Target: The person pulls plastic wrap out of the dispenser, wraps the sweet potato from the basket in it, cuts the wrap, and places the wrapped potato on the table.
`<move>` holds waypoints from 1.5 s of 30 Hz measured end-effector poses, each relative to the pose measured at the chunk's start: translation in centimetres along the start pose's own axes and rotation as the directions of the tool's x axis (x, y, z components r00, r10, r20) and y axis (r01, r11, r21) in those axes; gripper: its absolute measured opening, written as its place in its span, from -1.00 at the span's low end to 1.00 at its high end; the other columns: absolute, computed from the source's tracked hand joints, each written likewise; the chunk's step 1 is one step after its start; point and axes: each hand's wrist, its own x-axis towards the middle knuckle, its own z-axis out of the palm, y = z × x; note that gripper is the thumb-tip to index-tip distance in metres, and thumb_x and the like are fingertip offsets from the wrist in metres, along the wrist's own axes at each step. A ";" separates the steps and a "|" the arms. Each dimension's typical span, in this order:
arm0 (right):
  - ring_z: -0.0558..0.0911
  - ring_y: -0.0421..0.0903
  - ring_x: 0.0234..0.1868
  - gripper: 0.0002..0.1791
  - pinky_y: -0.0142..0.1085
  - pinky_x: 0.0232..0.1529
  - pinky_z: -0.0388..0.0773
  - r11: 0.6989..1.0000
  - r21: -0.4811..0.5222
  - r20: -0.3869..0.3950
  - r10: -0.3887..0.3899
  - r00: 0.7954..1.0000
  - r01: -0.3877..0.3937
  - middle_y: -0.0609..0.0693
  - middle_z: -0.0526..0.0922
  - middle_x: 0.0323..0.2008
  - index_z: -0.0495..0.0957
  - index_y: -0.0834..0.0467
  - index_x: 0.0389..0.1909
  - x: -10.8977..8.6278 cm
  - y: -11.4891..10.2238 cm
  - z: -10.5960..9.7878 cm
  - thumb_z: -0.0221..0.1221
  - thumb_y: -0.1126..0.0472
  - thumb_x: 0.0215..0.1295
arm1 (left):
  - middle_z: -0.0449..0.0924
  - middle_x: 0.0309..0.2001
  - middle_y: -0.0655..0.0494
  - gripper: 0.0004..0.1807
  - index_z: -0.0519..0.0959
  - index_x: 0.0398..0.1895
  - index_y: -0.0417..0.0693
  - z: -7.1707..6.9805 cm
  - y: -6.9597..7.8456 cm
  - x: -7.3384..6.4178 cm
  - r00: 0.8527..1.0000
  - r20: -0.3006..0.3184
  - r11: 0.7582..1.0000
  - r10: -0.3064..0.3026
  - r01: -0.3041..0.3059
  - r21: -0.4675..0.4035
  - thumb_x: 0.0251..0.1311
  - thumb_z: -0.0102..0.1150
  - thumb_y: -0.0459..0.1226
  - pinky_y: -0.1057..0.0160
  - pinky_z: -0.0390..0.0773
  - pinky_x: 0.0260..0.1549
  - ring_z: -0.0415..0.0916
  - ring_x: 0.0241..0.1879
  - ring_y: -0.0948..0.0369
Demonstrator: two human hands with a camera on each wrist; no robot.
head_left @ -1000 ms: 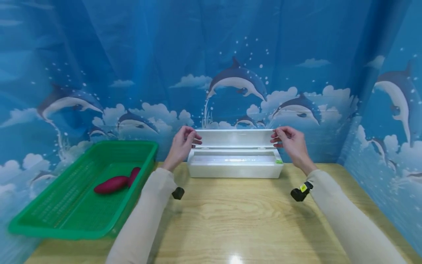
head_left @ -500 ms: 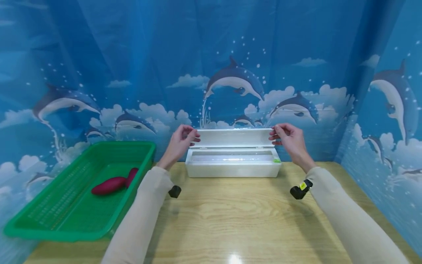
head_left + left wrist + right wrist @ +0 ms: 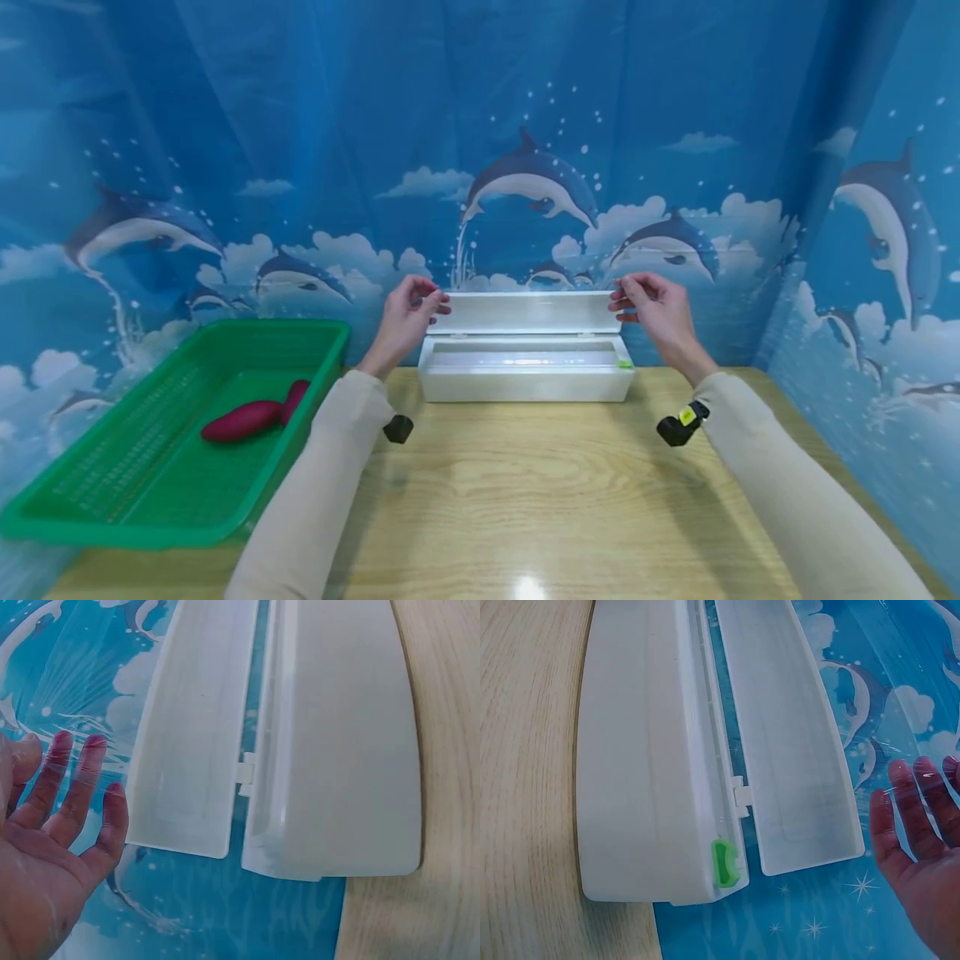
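A white cling film dispenser box (image 3: 525, 388) stands at the table's back edge, its hinged lid (image 3: 528, 313) tipped back. Clear cling film (image 3: 79, 769) stretches in creases from the fingertips in the left wrist view. My left hand (image 3: 405, 323) pinches this film between thumb and forefinger, beside the lid's left end. At the other end, my right hand (image 3: 660, 317) pinches the film too, its other fingers spread behind. In the right wrist view, a green slider (image 3: 724, 864) sits at one end of the box. The film is nearly invisible in the head view.
To the left is a green plastic basket (image 3: 180, 533) with two dark red sweet potatoes (image 3: 243, 422) in it. A blue dolphin-print curtain (image 3: 360, 125) hangs close behind the box and along the right side. The wooden table (image 3: 510, 492) spreads out in front.
Both hands have risen slightly above the dispenser, still pinching the film. The head view has shifted a little, so the basket and box appear slightly further left.
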 end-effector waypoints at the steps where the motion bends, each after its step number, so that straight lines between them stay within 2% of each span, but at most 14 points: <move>1: 0.73 -0.25 -0.20 -0.48 -0.35 -0.12 0.74 1.000 0.002 -0.002 0.000 1.000 0.000 -0.17 0.70 -0.20 0.50 0.27 0.21 0.0 -0.1 -0.1 0.00 -0.08 0.57 | 0.66 0.07 -0.17 -0.69 0.40 0.17 -0.25 0.0 0.2 0.1 1.000 0.003 1.000 0.002 -0.002 0.005 0.56 0.00 -0.22 0.00 0.68 0.06 0.70 0.05 -0.05; 8: 0.72 -0.29 -0.19 -0.44 -0.34 -0.07 0.74 0.999 -0.034 -0.026 0.014 1.000 -0.015 -0.15 0.68 -0.16 0.47 0.24 0.22 0.0 -1.1 -0.1 -0.03 -0.14 0.56 | 0.65 0.06 -0.12 -0.76 0.42 0.10 -0.15 -0.5 1.5 0.2 1.000 0.025 1.000 0.005 -0.006 0.029 0.56 0.00 -0.19 -0.02 0.68 0.08 0.69 0.04 -0.01; 12: 0.72 -0.29 -0.17 -0.43 -0.29 -0.03 0.74 0.999 -0.041 -0.036 0.001 0.999 -0.002 -0.08 0.68 -0.11 0.47 0.24 0.22 0.2 -1.5 -0.1 -0.03 -0.16 0.55 | 0.65 0.07 -0.13 -0.76 0.41 0.10 -0.16 -0.8 1.9 0.3 0.999 0.033 1.000 0.021 -0.021 0.023 0.57 -0.01 -0.19 -0.08 0.67 0.08 0.70 0.04 -0.01; 15: 0.71 -0.28 -0.18 -0.44 -0.28 -0.03 0.74 0.999 -0.046 -0.042 -0.004 0.999 0.002 -0.11 0.67 -0.13 0.47 0.23 0.22 0.2 -1.9 -0.1 -0.04 -0.15 0.55 | 0.65 0.07 -0.14 -0.76 0.41 0.11 -0.19 -1.1 2.2 0.4 0.999 0.039 0.999 0.038 -0.039 0.024 0.56 0.00 -0.22 -0.14 0.66 0.07 0.71 0.03 -0.02; 20: 0.71 -0.27 -0.18 -0.45 -0.34 -0.07 0.73 0.999 -0.049 -0.050 -0.008 0.999 0.006 -0.18 0.65 -0.17 0.47 0.22 0.22 0.3 -2.5 -0.3 -0.05 -0.14 0.56 | 0.64 0.06 -0.11 -0.76 0.39 0.11 -0.18 -1.4 2.9 0.5 0.998 0.039 0.998 0.052 -0.054 0.043 0.55 0.02 -0.22 -0.08 0.68 0.01 0.72 0.01 0.00; 25: 0.70 -0.28 -0.17 -0.44 -0.43 -0.11 0.71 0.998 -0.053 -0.064 -0.022 0.998 0.019 -0.19 0.64 -0.16 0.48 0.23 0.22 0.5 -3.2 -0.6 -0.04 -0.15 0.55 | 0.63 0.08 -0.12 -0.71 0.38 0.15 -0.20 -1.6 3.5 0.6 0.998 0.039 0.997 0.057 -0.059 0.042 0.55 0.01 -0.21 -0.13 0.67 0.06 0.71 0.04 -0.01; 37: 0.72 -0.28 -0.19 -0.50 -0.39 -0.12 0.73 0.998 -0.031 -0.093 -0.054 0.994 0.051 -0.20 0.67 -0.17 0.54 0.19 0.18 1.0 -4.7 -1.2 0.01 -0.12 0.53 | 0.65 0.06 -0.09 -0.72 0.40 0.13 -0.15 -2.2 5.1 1.1 0.995 0.027 0.994 0.098 -0.099 0.043 0.55 0.01 -0.17 -0.12 0.69 0.04 0.73 -0.02 0.03; 45: 0.73 -0.28 -0.19 -0.48 -0.45 -0.16 0.72 0.998 0.001 -0.094 -0.057 0.994 0.057 -0.14 0.68 -0.13 0.54 0.19 0.20 1.2 -5.7 -1.4 0.01 -0.11 0.51 | 0.65 0.07 -0.08 -0.70 0.40 0.14 -0.14 -2.4 6.1 1.1 0.996 0.005 0.995 0.094 -0.094 0.041 0.54 0.02 -0.15 -0.04 0.70 0.03 0.73 -0.01 0.04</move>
